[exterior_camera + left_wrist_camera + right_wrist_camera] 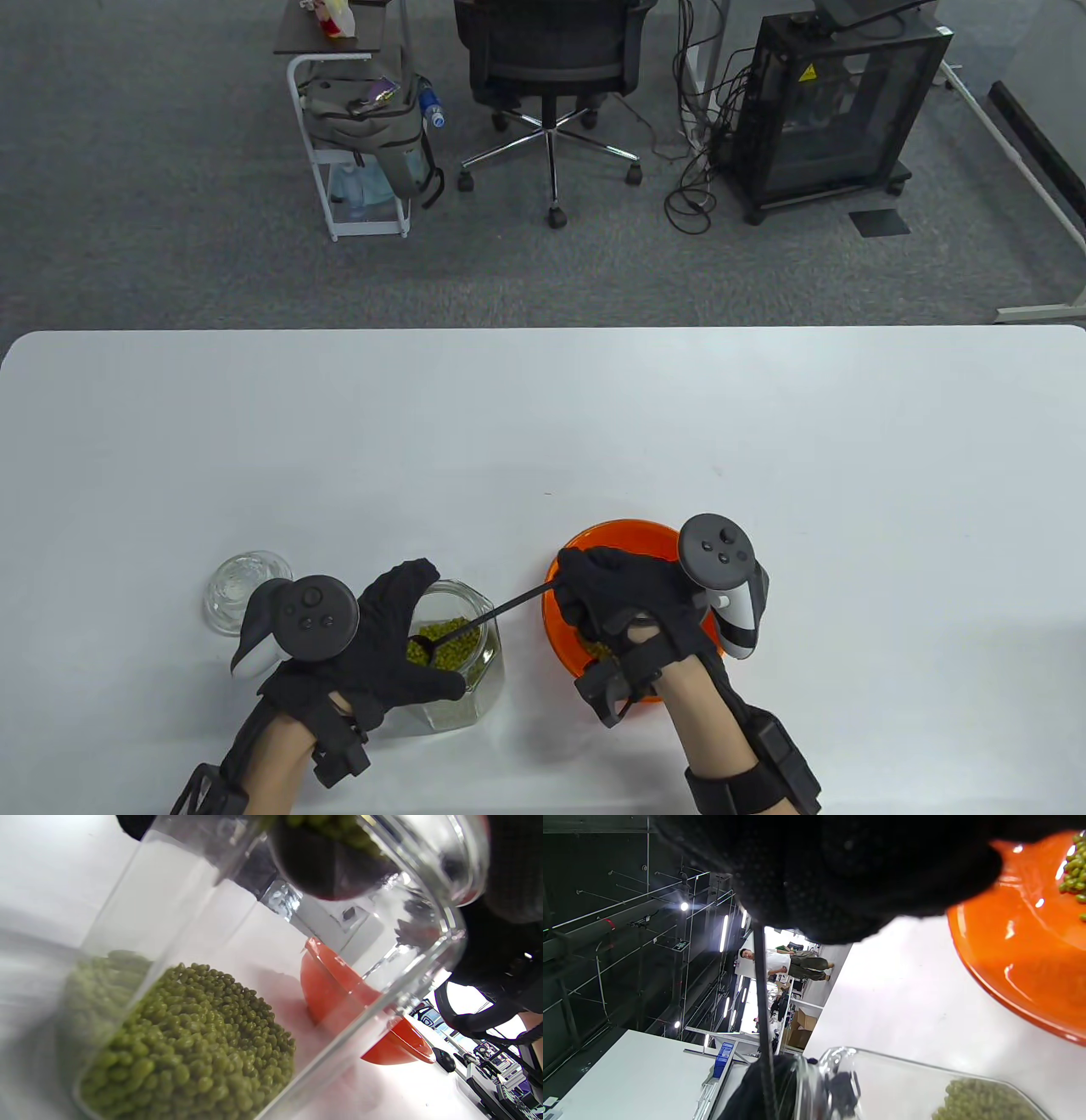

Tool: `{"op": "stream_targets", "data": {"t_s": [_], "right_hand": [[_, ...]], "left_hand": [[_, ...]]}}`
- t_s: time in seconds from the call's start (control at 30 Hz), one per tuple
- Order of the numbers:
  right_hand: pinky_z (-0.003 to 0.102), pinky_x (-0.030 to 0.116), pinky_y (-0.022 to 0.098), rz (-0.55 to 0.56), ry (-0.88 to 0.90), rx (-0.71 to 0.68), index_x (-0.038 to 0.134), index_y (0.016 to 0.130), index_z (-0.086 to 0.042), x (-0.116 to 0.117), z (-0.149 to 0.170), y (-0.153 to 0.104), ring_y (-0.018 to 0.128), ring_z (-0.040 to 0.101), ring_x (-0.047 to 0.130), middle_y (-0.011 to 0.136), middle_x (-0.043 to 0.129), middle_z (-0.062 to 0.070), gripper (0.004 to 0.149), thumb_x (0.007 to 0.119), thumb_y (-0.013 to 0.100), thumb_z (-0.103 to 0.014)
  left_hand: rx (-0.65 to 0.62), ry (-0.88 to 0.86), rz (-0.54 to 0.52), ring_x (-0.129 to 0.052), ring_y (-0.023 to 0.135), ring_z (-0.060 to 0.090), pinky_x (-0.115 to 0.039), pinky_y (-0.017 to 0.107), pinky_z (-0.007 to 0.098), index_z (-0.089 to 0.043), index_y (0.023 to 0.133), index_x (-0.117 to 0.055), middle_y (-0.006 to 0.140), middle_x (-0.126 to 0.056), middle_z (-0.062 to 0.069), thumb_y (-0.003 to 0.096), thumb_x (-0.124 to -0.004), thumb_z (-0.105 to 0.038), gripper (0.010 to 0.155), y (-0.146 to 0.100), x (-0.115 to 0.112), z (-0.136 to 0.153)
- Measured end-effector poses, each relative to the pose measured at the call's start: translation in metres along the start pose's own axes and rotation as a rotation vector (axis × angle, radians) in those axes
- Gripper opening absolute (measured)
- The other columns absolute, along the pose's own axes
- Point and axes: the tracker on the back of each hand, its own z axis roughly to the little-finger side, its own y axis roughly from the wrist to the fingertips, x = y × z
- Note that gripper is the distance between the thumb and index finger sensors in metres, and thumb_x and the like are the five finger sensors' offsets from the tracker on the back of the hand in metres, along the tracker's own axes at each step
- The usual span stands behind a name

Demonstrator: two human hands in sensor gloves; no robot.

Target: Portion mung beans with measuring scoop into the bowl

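Observation:
A clear glass jar [462,658] of green mung beans [191,1043] stands near the table's front edge. My left hand [386,637] grips it around the side. A long black measuring scoop [475,624] reaches into the jar mouth, and its head [331,853] is loaded with beans at the rim. My right hand [611,598] holds the scoop's handle [761,997] over the orange bowl [632,539]. Some beans [1073,870] lie in the bowl. Through the jar wall the orange bowl [339,993] shows in the left wrist view.
The jar's glass lid [242,586] lies on the table to the left of my left hand. Beyond the table's far edge stand an office chair [551,76], a white cart [356,127] and a black cabinet [836,102].

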Motion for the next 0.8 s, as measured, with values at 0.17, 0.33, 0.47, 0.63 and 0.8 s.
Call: {"op": "stream_targets", "data": {"t_s": [0.17, 0.33, 0.47, 0.63, 0.8], "right_hand": [[0.035, 0.087, 0.016, 0.013, 0.03, 0.009, 0.098, 0.058, -0.006, -0.01, 0.003, -0.001, 0.018, 0.021, 0.101, 0.044, 0.103, 0.014, 0.043, 0.078, 0.049, -0.044], [0.035, 0.087, 0.016, 0.028, 0.055, 0.018, 0.098, 0.058, -0.006, -0.021, 0.005, -0.003, 0.018, 0.021, 0.101, 0.044, 0.103, 0.015, 0.043, 0.079, 0.05, -0.044], [0.035, 0.087, 0.016, 0.041, 0.054, 0.025, 0.098, 0.058, -0.006, -0.027, 0.007, -0.003, 0.018, 0.021, 0.101, 0.044, 0.103, 0.015, 0.043, 0.079, 0.049, -0.044], [0.035, 0.087, 0.016, 0.051, 0.064, 0.029, 0.098, 0.058, -0.006, -0.032, 0.009, -0.004, 0.018, 0.021, 0.101, 0.044, 0.102, 0.015, 0.043, 0.079, 0.05, -0.044], [0.035, 0.087, 0.016, 0.06, 0.078, 0.031, 0.098, 0.058, -0.006, -0.038, 0.009, -0.006, 0.018, 0.021, 0.1, 0.044, 0.103, 0.014, 0.043, 0.079, 0.05, -0.044]], "left_hand": [[0.0, 0.0, 0.0, -0.051, 0.103, 0.062, -0.057, 0.073, 0.068, -0.001, 0.109, -0.024, 0.115, -0.032, 0.031, 0.0393, -0.089, -0.082, 0.124, 0.0, 0.0, 0.0], [0.0, 0.0, 0.0, -0.05, 0.104, 0.062, -0.057, 0.073, 0.068, -0.001, 0.109, -0.024, 0.115, -0.032, 0.031, 0.0394, -0.089, -0.082, 0.125, 0.0, 0.0, 0.0], [0.0, 0.0, 0.001, -0.051, 0.103, 0.062, -0.057, 0.073, 0.068, -0.001, 0.109, -0.024, 0.115, -0.032, 0.031, 0.0395, -0.089, -0.082, 0.125, 0.0, 0.0, 0.0], [0.0, -0.001, 0.001, -0.05, 0.104, 0.062, -0.057, 0.073, 0.068, -0.002, 0.109, -0.023, 0.115, -0.032, 0.031, 0.0395, -0.089, -0.082, 0.124, 0.0, 0.0, 0.0], [0.0, -0.001, 0.002, -0.051, 0.103, 0.062, -0.057, 0.073, 0.068, -0.001, 0.109, -0.023, 0.115, -0.032, 0.031, 0.0393, -0.089, -0.081, 0.125, 0.0, 0.0, 0.0]]}}
